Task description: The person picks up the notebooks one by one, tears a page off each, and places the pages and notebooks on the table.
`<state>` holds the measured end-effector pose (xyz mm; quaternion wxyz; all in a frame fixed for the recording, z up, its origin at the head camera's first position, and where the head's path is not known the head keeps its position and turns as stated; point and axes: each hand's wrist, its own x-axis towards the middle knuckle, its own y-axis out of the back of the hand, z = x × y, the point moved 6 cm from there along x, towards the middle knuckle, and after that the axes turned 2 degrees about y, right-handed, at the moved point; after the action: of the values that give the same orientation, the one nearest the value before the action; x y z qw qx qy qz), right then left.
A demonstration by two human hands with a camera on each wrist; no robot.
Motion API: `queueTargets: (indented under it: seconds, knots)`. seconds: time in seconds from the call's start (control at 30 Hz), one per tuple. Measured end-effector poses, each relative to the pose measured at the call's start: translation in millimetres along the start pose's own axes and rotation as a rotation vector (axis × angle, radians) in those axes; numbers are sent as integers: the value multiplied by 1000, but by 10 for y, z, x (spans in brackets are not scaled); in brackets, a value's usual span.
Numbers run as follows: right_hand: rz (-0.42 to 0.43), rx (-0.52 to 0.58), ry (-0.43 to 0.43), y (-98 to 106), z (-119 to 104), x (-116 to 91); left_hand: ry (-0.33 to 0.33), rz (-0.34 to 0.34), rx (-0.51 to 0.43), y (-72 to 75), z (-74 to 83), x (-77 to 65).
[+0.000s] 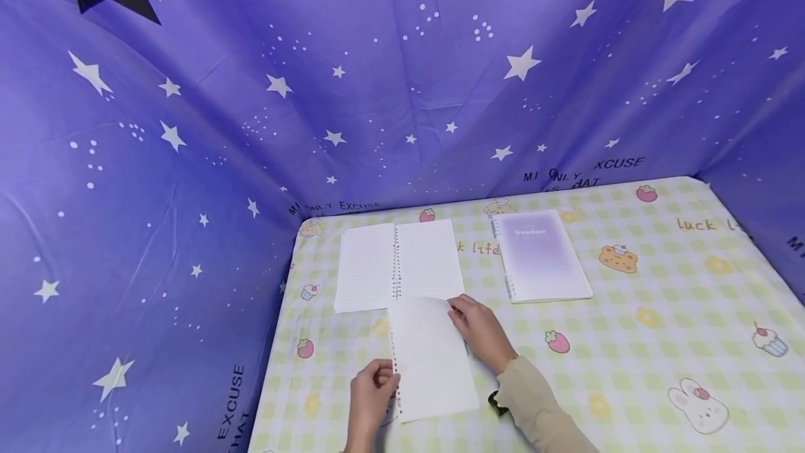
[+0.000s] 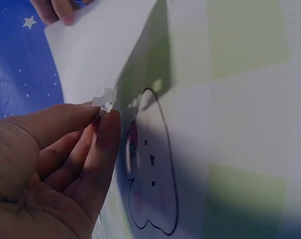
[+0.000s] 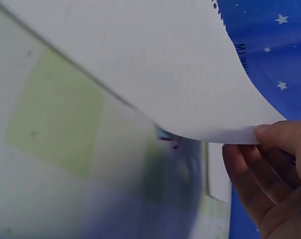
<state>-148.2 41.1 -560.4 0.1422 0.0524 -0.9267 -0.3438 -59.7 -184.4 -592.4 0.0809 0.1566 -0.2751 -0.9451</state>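
Observation:
A loose white sheet of paper [image 1: 434, 362] with a row of punched holes down its left edge is held up off the tablecloth between both hands. My left hand [image 1: 372, 395] pinches the holed edge low on the left; in the left wrist view the ragged holes show at the fingertips [image 2: 109, 122]. At the upper right corner, my right hand [image 1: 481, 331] pinches the sheet between thumb and fingers, and the paper bends there in the right wrist view. Just beyond lies an open spiral notebook [image 1: 430, 257] with blank-looking pages, its lower right page overlapped by the sheet.
To the right lies a closed spiral notebook [image 1: 547, 257] with a purple cover reading "freedom". A green checked tablecloth [image 1: 654, 355] with cartoon prints covers the table. Purple star-patterned curtains [image 1: 402, 75] stand along the back and both sides.

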Motion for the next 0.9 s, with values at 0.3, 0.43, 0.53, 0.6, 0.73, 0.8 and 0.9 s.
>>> queueTargets:
  seconds: [0.3,0.43,0.53,0.6,0.73,0.8,0.9]
  knots:
    - [-90,-78,-38,-181,180,18,29,1,26,-54,-73,-30]
    - [-111,-64,-61,-218,226,18,41,23,29,-49,-61,-32]
    - [-110,-40,-70,-234,250,17,37,32,35,-40,-42,-46]
    - [-107,-26,-75,-241,263,16,26,32,39,-34,-29,-56]
    - [-104,-3,-83,-247,281,13,9,35,38,-21,-9,-70]
    - [-105,13,-101,-237,284,10,6,32,32,-19,-6,-72]
    - [-108,14,-126,-218,288,2,3,15,23,-21,-7,-72]
